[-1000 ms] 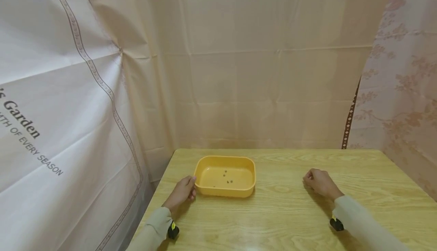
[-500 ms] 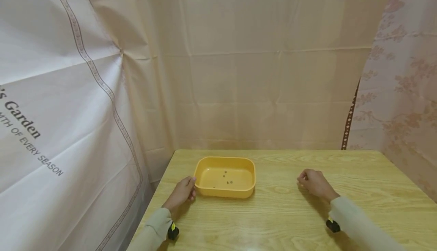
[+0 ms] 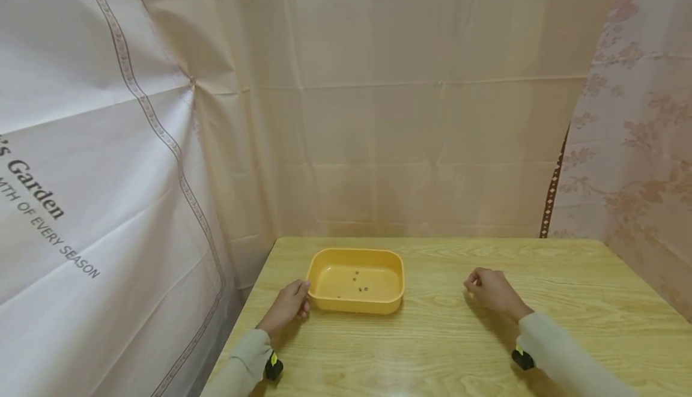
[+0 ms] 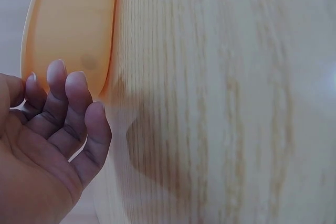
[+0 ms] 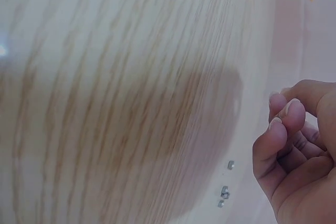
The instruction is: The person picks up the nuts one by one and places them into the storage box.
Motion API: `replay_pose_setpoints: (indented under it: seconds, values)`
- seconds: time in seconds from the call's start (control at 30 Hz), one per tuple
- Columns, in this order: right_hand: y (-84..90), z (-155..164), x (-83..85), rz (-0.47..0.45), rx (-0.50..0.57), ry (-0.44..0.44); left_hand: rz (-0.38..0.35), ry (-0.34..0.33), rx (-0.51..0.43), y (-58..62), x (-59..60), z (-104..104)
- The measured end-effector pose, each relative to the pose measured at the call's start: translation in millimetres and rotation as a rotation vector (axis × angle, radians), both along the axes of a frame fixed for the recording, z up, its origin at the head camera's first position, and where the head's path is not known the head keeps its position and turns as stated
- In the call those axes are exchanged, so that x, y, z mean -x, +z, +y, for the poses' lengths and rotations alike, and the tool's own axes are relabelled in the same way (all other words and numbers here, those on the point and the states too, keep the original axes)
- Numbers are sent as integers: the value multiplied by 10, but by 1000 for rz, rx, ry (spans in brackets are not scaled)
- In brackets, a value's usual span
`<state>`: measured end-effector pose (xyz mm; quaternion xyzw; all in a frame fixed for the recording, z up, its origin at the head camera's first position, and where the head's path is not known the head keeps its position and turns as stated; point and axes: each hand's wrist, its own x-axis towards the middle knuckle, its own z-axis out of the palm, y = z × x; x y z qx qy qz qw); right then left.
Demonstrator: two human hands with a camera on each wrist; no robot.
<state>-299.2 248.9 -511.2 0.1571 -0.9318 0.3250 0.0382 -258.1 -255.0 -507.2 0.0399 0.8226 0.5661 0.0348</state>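
Observation:
In the head view, a yellow plastic tray stands on the table, with several tiny metal nuts scattered on its floor. My left hand pinches the tray's left end between thumb and forefinger; the other fingers curl loosely beside its wall. Away to the right of the tray, my right hand is above the table with its thumb and fingertips brought together. They seem to pinch a tiny nut, mostly hidden by the fingers. Several loose nuts lie on the table near that hand in the right wrist view.
The wood-grain table extends past both hands. A beige cloth hangs behind its far edge. Printed cloths hang on the left and right. Each wrist carries a small black camera.
My right hand has moved left, closer to the tray, with its fingertips kept together. My left hand and the tray have stayed in place.

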Motion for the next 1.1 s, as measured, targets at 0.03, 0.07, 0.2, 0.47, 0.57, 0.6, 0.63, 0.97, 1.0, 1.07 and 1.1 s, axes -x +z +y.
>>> replay_pose_setpoints:
  seconds: [0.03, 0.07, 0.2, 0.47, 0.57, 0.6, 0.63, 0.97, 1.0, 1.07, 1.1]
  values:
    - [3, -13, -5, 6, -3, 4, -4, 3, -3, 6, -6, 3]
    - [6, -26, -8, 15, -6, 7, -5, 6, -4, 9, -8, 5]
    - [40, -72, -24, 44, -11, 24, -13, 4, -14, 11, -13, -2]
    - [70, -110, -37, 25, 16, 29, -9, 16, 2, 10, -15, 10]
    - [81, -124, -41, 21, 17, 27, -2, 18, 11, 7, -16, 11]
    - [85, -129, -41, 26, 15, 28, -2, 19, 11, 5, -14, 9]
    - [87, -134, -40, 31, 12, 28, -3, 17, 7, 6, -13, 7]
    - [136, -219, -66, 65, 11, 28, 4, -3, -7, -12, 18, -20]
    - [138, -230, -69, 65, 11, 30, 4, -2, -2, -10, 15, -16]
    - [139, -251, -76, 65, 10, 32, 3, 3, 12, -9, 9, -8]
    - [140, -262, -80, 64, 11, 36, 3, 5, 20, -9, 8, -5]
